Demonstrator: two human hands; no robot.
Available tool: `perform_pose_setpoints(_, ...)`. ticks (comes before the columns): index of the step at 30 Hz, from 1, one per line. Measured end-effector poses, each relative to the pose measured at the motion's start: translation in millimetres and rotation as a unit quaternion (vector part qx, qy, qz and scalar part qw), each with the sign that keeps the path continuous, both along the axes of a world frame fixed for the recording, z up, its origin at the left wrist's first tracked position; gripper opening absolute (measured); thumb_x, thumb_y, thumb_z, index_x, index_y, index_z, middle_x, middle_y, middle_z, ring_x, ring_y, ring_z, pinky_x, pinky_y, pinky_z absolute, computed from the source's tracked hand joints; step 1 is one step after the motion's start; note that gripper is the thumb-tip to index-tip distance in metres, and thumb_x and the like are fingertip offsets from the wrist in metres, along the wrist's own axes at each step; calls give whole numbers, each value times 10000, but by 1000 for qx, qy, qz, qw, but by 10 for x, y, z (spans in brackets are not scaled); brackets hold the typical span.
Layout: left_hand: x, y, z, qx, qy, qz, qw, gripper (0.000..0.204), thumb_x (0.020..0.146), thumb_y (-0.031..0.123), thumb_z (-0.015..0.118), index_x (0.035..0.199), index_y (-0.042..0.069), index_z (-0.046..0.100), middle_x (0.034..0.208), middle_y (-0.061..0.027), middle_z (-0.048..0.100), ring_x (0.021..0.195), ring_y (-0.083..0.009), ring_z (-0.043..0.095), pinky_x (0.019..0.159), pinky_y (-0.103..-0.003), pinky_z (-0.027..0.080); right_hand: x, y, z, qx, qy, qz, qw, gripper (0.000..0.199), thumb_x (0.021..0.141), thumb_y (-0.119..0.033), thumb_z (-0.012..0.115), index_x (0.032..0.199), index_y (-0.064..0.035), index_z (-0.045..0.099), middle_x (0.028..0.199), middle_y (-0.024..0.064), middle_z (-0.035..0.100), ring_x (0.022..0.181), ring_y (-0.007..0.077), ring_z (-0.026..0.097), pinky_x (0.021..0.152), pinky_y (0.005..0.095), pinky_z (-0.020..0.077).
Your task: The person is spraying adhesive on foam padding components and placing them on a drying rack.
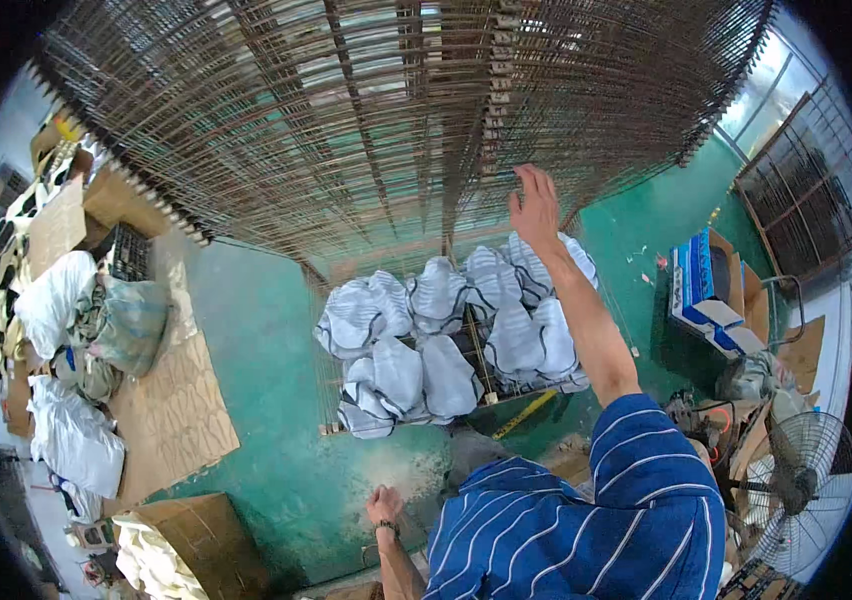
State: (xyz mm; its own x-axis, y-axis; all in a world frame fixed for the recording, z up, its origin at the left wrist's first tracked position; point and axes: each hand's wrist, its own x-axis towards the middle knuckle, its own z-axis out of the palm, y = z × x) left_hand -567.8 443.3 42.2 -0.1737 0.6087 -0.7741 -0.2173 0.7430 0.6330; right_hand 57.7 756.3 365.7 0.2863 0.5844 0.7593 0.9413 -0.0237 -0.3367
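Observation:
My right hand (534, 207) is raised at the front of a tall rack of tilted wire shelves (406, 130). Its fingers are bent, with the thumb apart, and nothing shows in them; whether they touch a wire I cannot make out. Below it, light grey curved pieces with dark edges (451, 375) lie in overlapping rows on the lowest level of the rack. Down by my side, on the left, hangs my left hand (383, 505), its fingers curled in loosely and a band round the wrist. It appears to hold nothing and is apart from the rack.
White sacks (76, 435) and a flattened cardboard sheet (181, 420) lie at the left. An open carton of pale pieces (211, 550) stands lower left. On the right are a blue-and-white box (696, 285) and a fan (796, 487). Green floor (266, 310) surrounds the rack.

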Motion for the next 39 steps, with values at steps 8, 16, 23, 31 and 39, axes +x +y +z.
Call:
perform_pose_setpoints(8, -303, -1569, 78, -112, -75, 104, 985, 261, 1032, 275, 556, 1104, 33, 623, 866, -115, 653, 712, -317, 653, 615, -429, 554, -109, -249, -233, -69, -30, -12, 997, 643, 793, -16, 646, 1417, -32, 494, 1471, 142, 476, 1283, 393, 508, 1087, 472, 441)
perform_pose_setpoints(16, 41, -2358, 327, -204, 98, 105, 968, 301, 1012, 297, 605, 1111, 15, 648, 935, -129, 700, 801, -299, 687, 652, -420, 560, -452, -867, -460, -100, 35, -1, 994, 659, 791, 5, 644, 1424, -12, 461, 1481, 159, 449, 1290, 413, 510, 1070, 470, 456)
perform_pose_setpoints(23, 141, -2485, 293, -131, 106, 75, 983, 321, 1001, 319, 621, 1105, 20, 670, 970, -125, 718, 853, -275, 695, 685, -395, 557, -936, -1875, -1236, -153, 102, 3, 983, 652, 762, 35, 627, 1388, 11, 448, 1457, 233, 447, 1297, 460, 495, 1057, 481, 464)
perform_pose_setpoints(31, -42, -2578, 228, -34, -5, 229, 973, 375, 961, 329, 707, 1219, 73, 610, 972, -99, 709, 828, -249, 705, 645, -365, 552, -1602, -3433, -2326, -473, 128, 12, 872, 643, 776, -36, 636, 1387, -11, 435, 1443, 250, 454, 1172, 458, 554, 990, 526, 505)
perform_pose_setpoints(39, -460, -2815, 626, 130, -9, 376, 917, 472, 985, 315, 709, 1360, 68, 562, 1115, -89, 689, 888, -207, 684, 676, -330, 570, -2322, -3464, -2657, -632, 111, 133, 755, 547, 797, -162, 628, 1319, -20, 545, 1303, 266, 605, 1197, 441, 607, 994, 513, 517)
